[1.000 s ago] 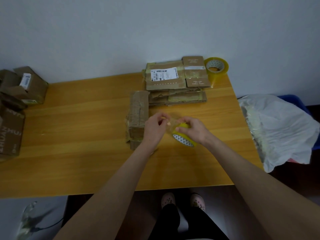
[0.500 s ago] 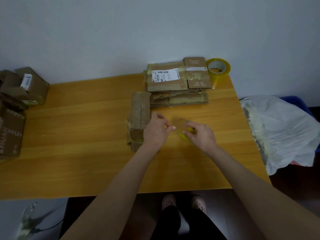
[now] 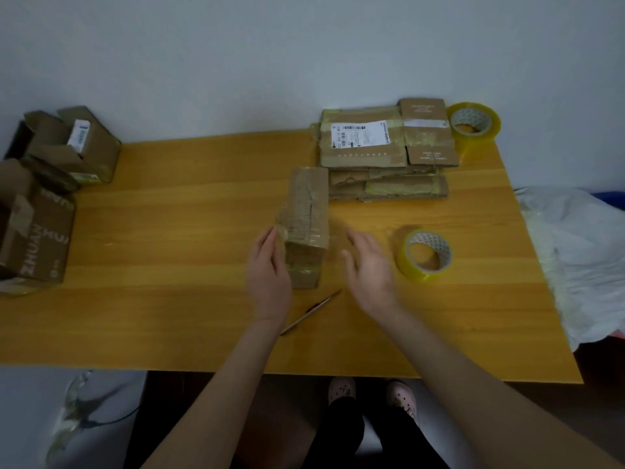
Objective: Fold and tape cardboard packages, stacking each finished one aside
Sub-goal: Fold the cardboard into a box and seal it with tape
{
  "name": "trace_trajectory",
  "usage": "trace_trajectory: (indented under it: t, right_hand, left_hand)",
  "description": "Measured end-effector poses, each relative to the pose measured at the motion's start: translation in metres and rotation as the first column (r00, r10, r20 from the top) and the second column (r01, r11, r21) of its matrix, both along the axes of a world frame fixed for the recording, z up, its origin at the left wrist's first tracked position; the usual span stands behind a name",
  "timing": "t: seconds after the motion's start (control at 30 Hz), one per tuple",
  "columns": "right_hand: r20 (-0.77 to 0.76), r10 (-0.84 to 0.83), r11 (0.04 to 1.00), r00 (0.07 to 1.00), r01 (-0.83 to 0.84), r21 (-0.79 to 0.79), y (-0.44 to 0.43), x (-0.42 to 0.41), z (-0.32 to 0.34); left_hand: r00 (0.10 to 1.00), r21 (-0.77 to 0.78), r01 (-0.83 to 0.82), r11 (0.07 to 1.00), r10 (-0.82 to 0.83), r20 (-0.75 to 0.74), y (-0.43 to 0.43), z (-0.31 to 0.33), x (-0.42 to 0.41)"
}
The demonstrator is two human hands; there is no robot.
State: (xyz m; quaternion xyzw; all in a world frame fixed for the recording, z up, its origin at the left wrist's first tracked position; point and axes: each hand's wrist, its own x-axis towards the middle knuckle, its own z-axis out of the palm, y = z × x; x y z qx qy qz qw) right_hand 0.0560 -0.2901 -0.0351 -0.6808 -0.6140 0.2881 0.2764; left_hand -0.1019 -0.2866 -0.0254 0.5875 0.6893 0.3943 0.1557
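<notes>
Against pkg (image 3: 307, 225): L hand (image 3: 269, 270) flat

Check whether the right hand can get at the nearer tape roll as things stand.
Probably yes: the right hand is open and empty, and the nearer tape roll lies just to its right with nothing between them.
</notes>
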Motion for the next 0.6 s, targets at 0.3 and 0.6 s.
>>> trace_trajectory:
  t: [0.3,0.6]
  right_hand:
    - [-0.176,-0.022,0.988,0.984,-0.005,-0.153,0.017,-0.067,-0.013]
    - [0.180,0.145,0.954,0.973,-0.089,-0.287,0.041,-0.059,-0.015]
  left_hand:
    - [0.983,-0.246,0.177,0.953,-0.159,0.094,0.022,-0.025,-0.006]
    - [0.956,-0.328,0.294,0.898,-0.269,0.119,0.032,-0.036,-0.034]
